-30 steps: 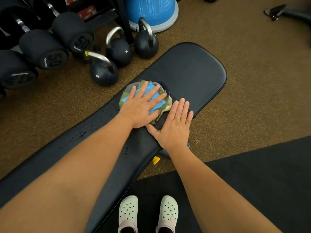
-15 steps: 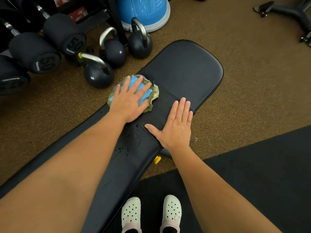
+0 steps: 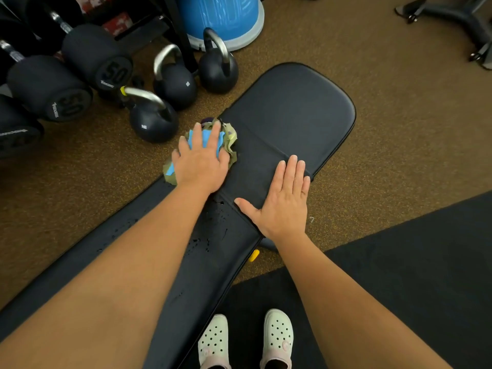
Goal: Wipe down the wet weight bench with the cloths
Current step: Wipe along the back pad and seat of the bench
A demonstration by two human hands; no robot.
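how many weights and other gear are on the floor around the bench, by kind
kettlebells: 3
dumbbell heads marked 50: 2
blue balance dome: 1
total: 6, not counting darker weights cut off at the left edge

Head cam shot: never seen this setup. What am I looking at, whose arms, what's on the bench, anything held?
There is no robot here. A person wears one camera on the head, looking down at their own bare arms and shoes. The left hand presses flat on a bunch of cloths (blue and olive) at the far edge of the black weight bench; it is no closed grip. The right hand lies flat and empty on the pad. Water drops sit on the bench near the arms. Kettlebells and dumbbells stand on the floor beyond.
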